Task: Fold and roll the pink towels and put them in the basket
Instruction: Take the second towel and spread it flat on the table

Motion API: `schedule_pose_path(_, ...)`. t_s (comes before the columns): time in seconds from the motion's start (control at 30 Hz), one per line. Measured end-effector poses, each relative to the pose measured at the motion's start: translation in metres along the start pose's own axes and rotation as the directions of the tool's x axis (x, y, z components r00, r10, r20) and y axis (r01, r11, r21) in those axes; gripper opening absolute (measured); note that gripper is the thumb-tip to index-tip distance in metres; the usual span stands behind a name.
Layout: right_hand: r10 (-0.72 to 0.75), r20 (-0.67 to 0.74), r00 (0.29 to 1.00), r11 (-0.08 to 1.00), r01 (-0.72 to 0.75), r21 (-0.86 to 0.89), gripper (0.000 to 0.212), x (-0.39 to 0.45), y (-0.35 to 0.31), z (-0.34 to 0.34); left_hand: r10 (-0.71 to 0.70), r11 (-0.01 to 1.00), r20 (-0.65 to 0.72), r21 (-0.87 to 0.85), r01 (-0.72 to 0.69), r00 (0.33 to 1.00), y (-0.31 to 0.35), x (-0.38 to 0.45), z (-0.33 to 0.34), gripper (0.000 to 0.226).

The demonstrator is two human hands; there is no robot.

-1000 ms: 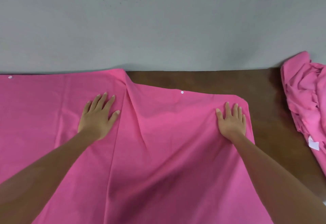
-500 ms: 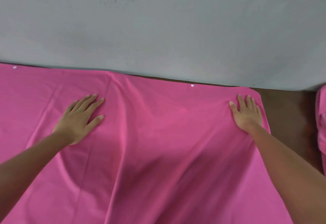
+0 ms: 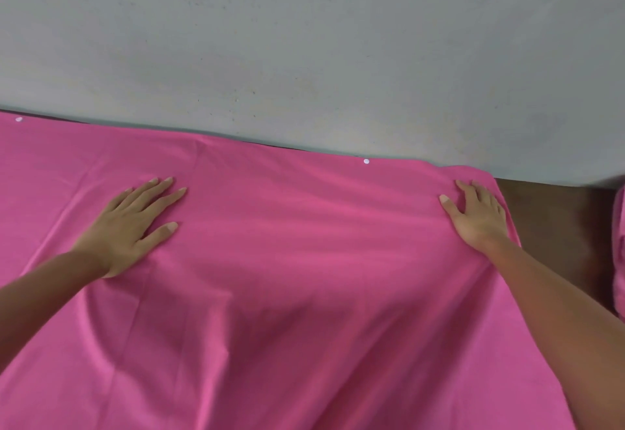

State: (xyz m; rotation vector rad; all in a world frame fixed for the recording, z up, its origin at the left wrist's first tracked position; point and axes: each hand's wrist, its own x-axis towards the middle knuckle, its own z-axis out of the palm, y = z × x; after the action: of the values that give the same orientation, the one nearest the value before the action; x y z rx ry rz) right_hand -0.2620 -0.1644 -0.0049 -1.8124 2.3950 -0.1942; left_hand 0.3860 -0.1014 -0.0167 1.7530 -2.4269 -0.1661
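Observation:
A large pink towel lies spread across the table, reaching the wall at the back. My left hand presses flat on it at the left, fingers straight and spread. My right hand lies flat on the towel's far right corner, fingers straight. A sliver of another crumpled pink towel shows at the right edge. The basket is not in view.
Bare brown table shows to the right of the spread towel. A grey wall rises directly behind the table. Two small white dots sit on the towel's back edge.
Both hands have slid outward and toward the wall, smoothing the towel; the big crease in the middle has flattened. The view has shifted left, so the crumpled towel is nearly out of frame.

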Motion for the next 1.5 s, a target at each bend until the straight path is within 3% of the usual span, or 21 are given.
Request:
schedule_pose_path(0.17,0.000,-0.156,0.988,1.000,0.002,0.012,0.091,0.003,-0.001,-0.008,-0.004,1.000,-0.001,0.001,0.004,1.000,-0.001,0.000,0.001,0.066)
schedule_pose_path(0.3,0.014,-0.050,0.999,1.000,-0.013,0.021,0.098,0.011,0.008,-0.002,0.007,1.000,0.014,0.001,-0.007,1.000,-0.002,0.002,-0.002,0.066)
schedule_pose_path(0.47,0.058,-0.031,0.998,0.998,-0.058,0.018,0.080,0.008,0.013,-0.003,0.021,1.000,0.027,0.023,-0.022,0.999,-0.003,0.005,-0.004,0.067)
schedule_pose_path(0.67,0.037,-0.055,0.998,0.998,-0.034,0.058,0.083,-0.013,0.009,-0.013,0.007,0.994,0.043,0.106,-0.011,0.999,-0.001,0.003,-0.002,0.070)
schedule_pose_path(0.83,0.009,-0.125,0.992,0.997,0.000,0.074,0.078,-0.082,0.015,-0.014,-0.142,0.981,-0.047,0.128,0.147,0.989,0.037,-0.012,-0.002,0.061)
schedule_pose_path(1.03,0.034,-0.176,0.984,0.990,-0.009,0.138,0.069,-0.202,0.022,-0.005,-0.139,0.990,-0.068,0.019,0.140,0.988,0.111,-0.079,-0.005,0.076)
schedule_pose_path(1.1,0.056,-0.188,0.981,0.987,-0.026,0.157,0.073,-0.246,0.026,0.001,-0.155,0.988,-0.068,-0.027,0.153,0.986,0.133,-0.111,-0.001,0.081)
schedule_pose_path(1.23,0.063,-0.235,0.970,0.984,-0.021,0.176,0.086,-0.324,0.031,0.012,-0.248,0.967,-0.125,-0.090,0.238,0.961,0.169,-0.180,0.010,0.068)
schedule_pose_path(1.37,0.069,-0.166,0.984,0.990,-0.047,0.132,0.083,-0.384,0.031,0.020,-0.377,0.922,-0.100,-0.135,0.363,0.921,0.191,-0.242,0.020,0.078)
schedule_pose_path(1.5,0.049,-0.114,0.992,0.999,-0.047,0.026,0.081,-0.413,0.047,0.021,-0.310,0.951,-0.107,-0.022,0.310,0.945,0.193,-0.268,0.023,0.092)
